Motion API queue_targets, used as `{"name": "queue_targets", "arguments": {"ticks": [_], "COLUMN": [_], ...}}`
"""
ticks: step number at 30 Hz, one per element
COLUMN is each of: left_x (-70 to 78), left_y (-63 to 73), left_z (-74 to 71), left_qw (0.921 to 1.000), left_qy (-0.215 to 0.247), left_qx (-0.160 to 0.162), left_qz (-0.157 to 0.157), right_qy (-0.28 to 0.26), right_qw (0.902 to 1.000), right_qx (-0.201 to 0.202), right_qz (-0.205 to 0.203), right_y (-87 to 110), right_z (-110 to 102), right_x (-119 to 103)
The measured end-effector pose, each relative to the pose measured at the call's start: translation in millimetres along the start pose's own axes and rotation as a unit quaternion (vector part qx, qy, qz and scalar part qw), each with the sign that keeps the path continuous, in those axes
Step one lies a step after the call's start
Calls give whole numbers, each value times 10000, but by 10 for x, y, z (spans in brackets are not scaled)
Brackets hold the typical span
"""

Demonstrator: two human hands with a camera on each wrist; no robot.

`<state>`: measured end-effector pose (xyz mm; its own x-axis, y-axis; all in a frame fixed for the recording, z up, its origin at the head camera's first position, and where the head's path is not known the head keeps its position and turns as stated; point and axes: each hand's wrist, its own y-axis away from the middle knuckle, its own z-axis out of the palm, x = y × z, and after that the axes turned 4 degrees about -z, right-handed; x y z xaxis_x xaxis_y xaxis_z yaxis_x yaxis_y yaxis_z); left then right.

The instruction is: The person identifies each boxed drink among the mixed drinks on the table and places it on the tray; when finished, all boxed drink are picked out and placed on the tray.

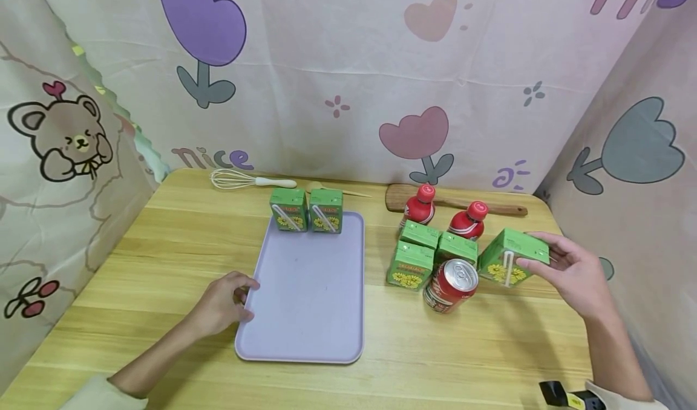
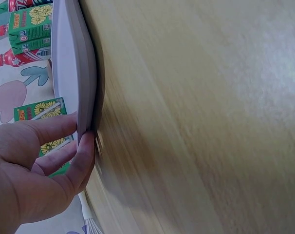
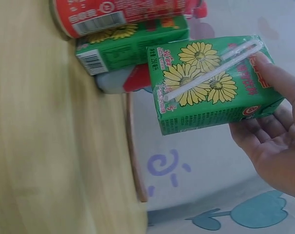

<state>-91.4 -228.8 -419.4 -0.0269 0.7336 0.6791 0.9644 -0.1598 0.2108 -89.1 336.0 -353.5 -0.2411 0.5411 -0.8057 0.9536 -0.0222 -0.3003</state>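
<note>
My left hand [image 1: 223,304] pinches the left rim of a pale purple tray [image 1: 305,301] between thumb and fingers. Two green drink cartons [image 1: 289,210] with yellow flowers stand side by side at the tray's far end. On the right, my right hand [image 1: 572,271] grips another green drink carton [image 1: 512,256] between thumb and fingers. The right wrist view shows that carton [image 3: 206,83] above the table, its straw on the flowered face. Left of it a red soda can [image 1: 451,286] stands in front of several more green cartons [image 1: 411,266].
Two red-capped bottles [image 1: 419,207] stand behind the right-hand cartons. A wooden spatula [image 1: 400,198] lies along the back edge behind them. A whisk [image 1: 234,179] and a thin wooden utensil [image 1: 348,191] lie at the back left. Printed cloth [image 1: 327,65] hangs behind the table.
</note>
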Motion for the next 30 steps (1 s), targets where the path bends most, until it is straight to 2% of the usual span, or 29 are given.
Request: {"name": "queue_targets", "arguments": {"ticks": [5,7,11,22,30], "left_x": [2,2,-4,-10,-11], "left_y": [0,1,-1,-8,-6], "left_z": [4,5,8,18,6], "left_qw": [10000,10000,10000,10000,9999], "left_qy": [10,18,22,42,52], "left_qx": [-8,-7,-7,-13,-18], "left_qz": [-5,-4,25,72,95], "right_qy": [-746,-1196,-1753,-1960,-2127], "right_qw": [9965,9915,9822,9750,9695], "right_qx": [354,452,524,813,599], "right_qz": [-133,-220,-416,-658,-1063], "right_y": [-5,-12,-21,-49,-136], "right_z": [-62,-82,-107,-74,82], "right_x": [-67,-102,-189,-510,-745]}}
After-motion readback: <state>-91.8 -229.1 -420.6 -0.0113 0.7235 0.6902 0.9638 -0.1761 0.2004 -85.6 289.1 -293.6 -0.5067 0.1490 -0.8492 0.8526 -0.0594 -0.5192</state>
